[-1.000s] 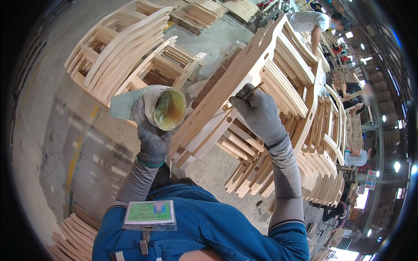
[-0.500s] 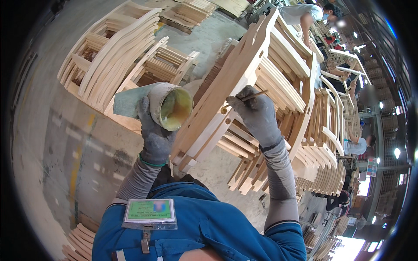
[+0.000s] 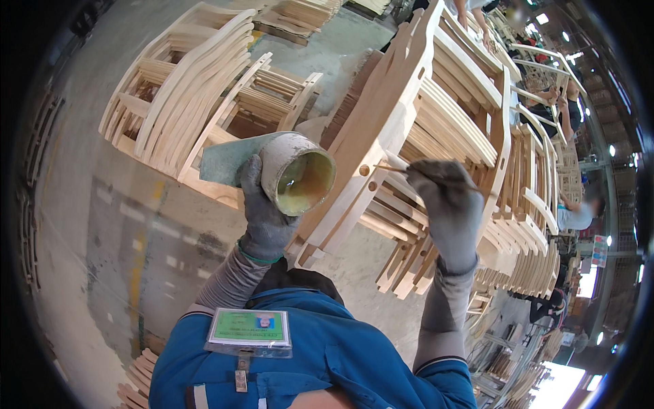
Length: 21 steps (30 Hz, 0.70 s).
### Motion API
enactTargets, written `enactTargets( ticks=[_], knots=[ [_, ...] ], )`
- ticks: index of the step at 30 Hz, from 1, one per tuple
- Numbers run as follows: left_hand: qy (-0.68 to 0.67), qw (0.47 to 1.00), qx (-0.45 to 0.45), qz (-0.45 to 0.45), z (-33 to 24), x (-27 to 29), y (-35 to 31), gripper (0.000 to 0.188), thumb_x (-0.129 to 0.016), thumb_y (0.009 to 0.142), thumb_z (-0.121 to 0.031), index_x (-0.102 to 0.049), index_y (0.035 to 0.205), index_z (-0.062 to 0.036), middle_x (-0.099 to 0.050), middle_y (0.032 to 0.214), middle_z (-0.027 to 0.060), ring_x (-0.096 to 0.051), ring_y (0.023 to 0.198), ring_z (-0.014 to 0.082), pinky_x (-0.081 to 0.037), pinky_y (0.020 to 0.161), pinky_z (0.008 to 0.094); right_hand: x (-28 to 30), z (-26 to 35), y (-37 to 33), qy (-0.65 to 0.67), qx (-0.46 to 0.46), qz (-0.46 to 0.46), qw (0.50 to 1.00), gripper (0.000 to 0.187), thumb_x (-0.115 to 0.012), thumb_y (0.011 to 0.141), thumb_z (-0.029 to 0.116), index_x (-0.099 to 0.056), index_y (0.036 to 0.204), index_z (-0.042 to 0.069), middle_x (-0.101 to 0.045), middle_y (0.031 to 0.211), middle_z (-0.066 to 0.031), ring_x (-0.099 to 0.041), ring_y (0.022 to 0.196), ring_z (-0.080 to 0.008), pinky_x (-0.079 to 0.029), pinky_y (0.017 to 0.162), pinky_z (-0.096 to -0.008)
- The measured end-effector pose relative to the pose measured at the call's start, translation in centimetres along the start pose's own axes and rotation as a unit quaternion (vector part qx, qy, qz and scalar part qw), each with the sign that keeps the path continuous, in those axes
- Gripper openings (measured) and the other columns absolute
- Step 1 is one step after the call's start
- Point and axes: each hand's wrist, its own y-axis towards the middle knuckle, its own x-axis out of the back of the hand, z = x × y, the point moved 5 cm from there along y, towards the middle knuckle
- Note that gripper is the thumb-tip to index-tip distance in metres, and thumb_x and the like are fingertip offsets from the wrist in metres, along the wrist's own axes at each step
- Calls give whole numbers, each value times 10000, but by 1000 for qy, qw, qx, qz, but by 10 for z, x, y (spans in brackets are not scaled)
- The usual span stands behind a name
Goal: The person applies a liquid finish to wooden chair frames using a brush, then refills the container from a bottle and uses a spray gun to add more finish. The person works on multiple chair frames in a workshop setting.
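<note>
My left hand, in a grey glove, is closed round a whitish, crusted cup. Thick yellowish liquid coats the inside of the cup, which tilts toward me. A flat grey-green piece juts out beyond it on the left. Pinched in my gloved right hand is a thin stick. Its tip points left, close to a round hole in a pale wooden chair part; whether it touches the wood I cannot tell. A second hole lies just below.
Stacked pale wooden frames reach away on the right. More curved wooden parts are piled at the left on the concrete floor. At the far right a person is among the stacks; another person's arms show at the top.
My right hand has drawn back to the right, and the stick now points left toward the hole. The cup and left hand sit a little further right in view, which has shifted too.
</note>
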Motion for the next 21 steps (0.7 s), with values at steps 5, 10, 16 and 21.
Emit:
enactTargets(
  ticks=[5,10,16,21],
  knots=[
    [-412,896,153,64,-9,-42,-3,551,-501,906,-315,-221,1371,-221,-335,1345,117,-434,1200,279,-435,978,446,8,23,-65,290,4,-106,951,195,-698,764,-12,-516,835,-4,-638,892,-171,-656,802,-206,-556,662,-299],
    [-443,848,280,82,-32,-96,-19,582,-454,879,-478,-355,1317,-109,-453,1277,120,-475,1181,274,-402,1001,428,15,9,-111,-37,11,-88,995,259,-750,722,24,-522,842,49,-648,929,-144,-664,800,-218,-545,652,-292],
    [-399,860,278,153,-36,-136,-53,764,-422,817,-630,-361,1336,-74,-424,1321,162,-431,1221,321,-356,1041,458,49,16,-159,7,85,-196,977,263,-732,724,1,-558,918,34,-653,950,-156,-668,783,-251,-536,636,-289],
    [-430,836,245,235,-58,-161,-87,743,-430,817,-625,-373,1338,-98,-428,1317,160,-436,1216,324,-360,1037,465,61,28,-213,25,77,-230,970,250,-740,718,23,-558,889,35,-656,929,-183,-673,759,-257,-538,604,-297]
  ],
)
